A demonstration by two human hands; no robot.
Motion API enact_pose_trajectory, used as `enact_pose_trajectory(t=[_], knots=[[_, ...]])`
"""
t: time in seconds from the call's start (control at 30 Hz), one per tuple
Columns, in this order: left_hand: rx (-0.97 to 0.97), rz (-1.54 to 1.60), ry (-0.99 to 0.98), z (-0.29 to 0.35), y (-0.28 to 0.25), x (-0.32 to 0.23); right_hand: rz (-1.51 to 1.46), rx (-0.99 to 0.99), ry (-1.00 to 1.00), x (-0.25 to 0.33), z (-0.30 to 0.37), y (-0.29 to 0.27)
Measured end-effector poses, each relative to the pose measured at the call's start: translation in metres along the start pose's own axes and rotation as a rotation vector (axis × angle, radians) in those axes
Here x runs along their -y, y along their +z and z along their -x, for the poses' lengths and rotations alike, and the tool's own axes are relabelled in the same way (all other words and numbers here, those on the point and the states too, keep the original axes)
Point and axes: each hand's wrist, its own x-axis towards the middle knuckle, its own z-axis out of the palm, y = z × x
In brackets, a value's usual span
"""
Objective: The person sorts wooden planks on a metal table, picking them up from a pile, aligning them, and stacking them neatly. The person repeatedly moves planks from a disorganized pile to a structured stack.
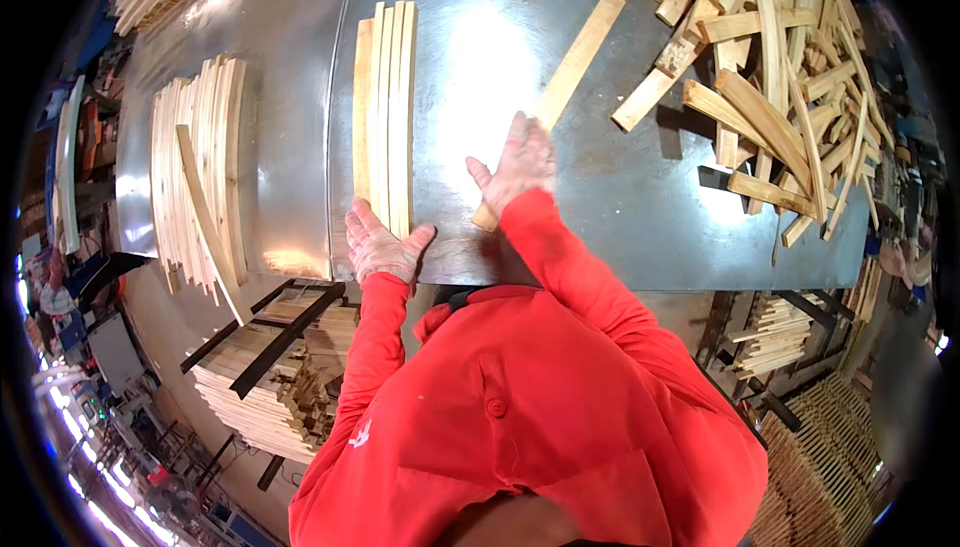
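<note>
Pale yellow is shown by the row of slats [396, 117], tan by the single slat [582, 62]; cream and honey-brown are mixed in the heap of wood [765, 132]. Silvery grey is seen on the tabletop [650, 237]; red, marked in white, on the shirt [570, 387].

Left hand [385, 247]: bare, back uppermost, fingers pointing forward, thumb spread rightward. Left arm [377, 332]: red-sleeved, forearm reaching nearly straight ahead. Right hand [522, 164]: bare, farther forward, fingers extended, thumb out leftward. Right arm [572, 259]: red-sleeved, slanting forward and inward.
</note>
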Motion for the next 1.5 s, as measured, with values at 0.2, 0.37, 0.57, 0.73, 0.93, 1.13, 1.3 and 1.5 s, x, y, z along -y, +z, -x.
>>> enact_pose_trajectory(t=[0.2, 0.37, 0.57, 0.73, 0.93, 1.13, 1.3, 1.5], knots=[[-0.022, -0.169, -0.054, 0.012, -0.022, -0.028, -0.480, -0.235, 0.295, -0.032, -0.020, 0.019], [0.228, -0.194, -0.150, 0.004, -0.031, -0.030, -2.219, 0.296, 0.189, -0.086, -0.026, -0.020], [-0.227, 0.223, 0.488, 0.032, -0.003, -0.042, -2.298, 0.398, -0.038, -0.070, -0.023, -0.049], [1.040, 1.396, 0.092, 0.060, -0.007, -0.121, -2.167, 0.440, -0.296, -0.050, -0.037, -0.061], [0.444, 1.159, 0.186, -0.047, -0.019, -0.118, -1.208, 0.046, -0.036, -0.101, -0.015, -0.068], [-0.307, 0.709, 0.294, -0.299, -0.196, -0.144, -1.219, -0.008, 0.119, -0.144, 0.036, -0.067], [-0.143, 0.864, -0.086, -0.354, -0.210, -0.230, -1.013, -0.251, 0.234, -0.210, 0.071, -0.098], [0.357, 1.372, 0.379, -0.198, -0.059, -0.258, 0.026, -0.526, 0.303, -0.351, 0.044, -0.217]])
